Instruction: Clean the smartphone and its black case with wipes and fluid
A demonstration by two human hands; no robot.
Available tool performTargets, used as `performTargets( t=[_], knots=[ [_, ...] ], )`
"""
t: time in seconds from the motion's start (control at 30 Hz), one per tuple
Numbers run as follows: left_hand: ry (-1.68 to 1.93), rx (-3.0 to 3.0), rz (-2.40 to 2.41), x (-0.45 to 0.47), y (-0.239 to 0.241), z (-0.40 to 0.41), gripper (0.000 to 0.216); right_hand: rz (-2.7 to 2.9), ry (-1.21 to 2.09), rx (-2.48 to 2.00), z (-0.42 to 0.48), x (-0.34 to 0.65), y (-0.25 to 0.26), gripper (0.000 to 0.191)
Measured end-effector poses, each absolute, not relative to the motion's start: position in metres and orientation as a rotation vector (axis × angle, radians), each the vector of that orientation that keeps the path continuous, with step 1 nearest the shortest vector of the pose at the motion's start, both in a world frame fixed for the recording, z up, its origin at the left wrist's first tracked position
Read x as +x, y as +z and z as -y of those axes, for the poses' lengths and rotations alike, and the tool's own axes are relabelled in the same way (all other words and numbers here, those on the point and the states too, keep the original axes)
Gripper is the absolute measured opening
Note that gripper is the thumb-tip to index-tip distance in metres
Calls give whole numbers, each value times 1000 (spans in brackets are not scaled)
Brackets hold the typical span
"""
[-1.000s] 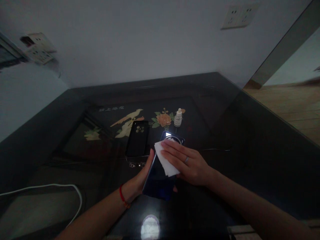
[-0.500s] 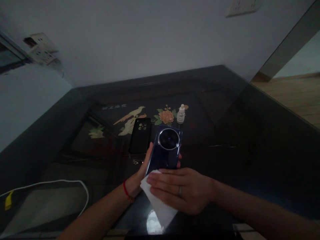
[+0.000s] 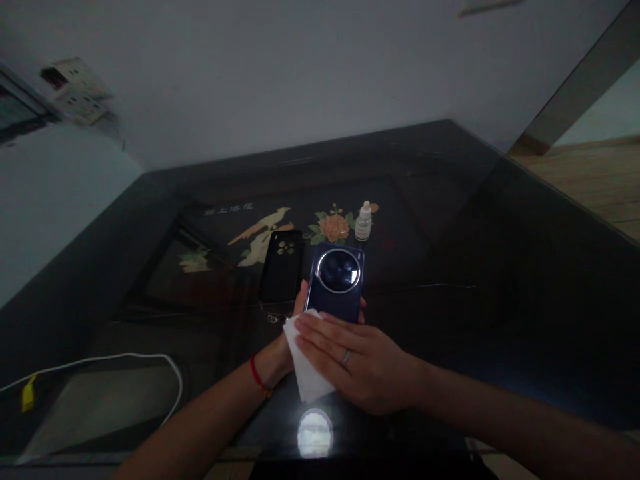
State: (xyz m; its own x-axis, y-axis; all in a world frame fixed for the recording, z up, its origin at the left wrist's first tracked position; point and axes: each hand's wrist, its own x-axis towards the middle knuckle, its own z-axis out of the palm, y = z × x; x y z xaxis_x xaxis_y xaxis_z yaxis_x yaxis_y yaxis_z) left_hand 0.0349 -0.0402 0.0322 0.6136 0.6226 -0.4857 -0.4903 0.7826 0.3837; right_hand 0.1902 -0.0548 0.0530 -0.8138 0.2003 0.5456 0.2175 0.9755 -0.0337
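A dark blue smartphone [image 3: 330, 303] with a large round camera ring lies back side up in my left hand [image 3: 285, 350], whose fingers wrap round its edges. My right hand [image 3: 367, 360], wearing a ring, presses a folded white tissue [image 3: 310, 377] against the lower part of the phone's back. That lower part is hidden under the tissue and fingers. Left of the phone, a black phone case [image 3: 281, 270] with camera holes lies on the table, a small metal clasp [image 3: 273, 319] at its lower end. Behind the phone stands a small white-capped dropper bottle [image 3: 363, 223].
The dark glossy table [image 3: 480, 267] carries a bird-and-flower design [image 3: 333, 228] and meets a wall at the back. A white cable [image 3: 115, 355] with a yellow tag [image 3: 28, 395] runs along the left. Power sockets [image 3: 80, 90] sit on the left wall.
My right hand and the tissue have slid a little up along the phone's back. The phone now looks slightly more upright in view. The camera view has shifted slightly.
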Motion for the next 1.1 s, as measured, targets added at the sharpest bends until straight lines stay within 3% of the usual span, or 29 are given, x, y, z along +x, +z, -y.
performTargets(
  t=[0.3,0.43,0.8,0.97,1.1],
  knots=[
    [865,337,-424,31,38,34,72,2466,-24,-156,51,200,49,40],
    [853,275,-427,23,34,35,71,2336,-17,-296,35,217,55,49],
    [771,282,-381,17,25,36,73,2261,-31,-396,17,232,56,49],
    [949,147,-461,22,26,35,61,2280,-23,-340,19,228,54,46],
    [894,92,-534,30,37,35,74,2333,-10,-297,25,221,54,50]
  ],
)
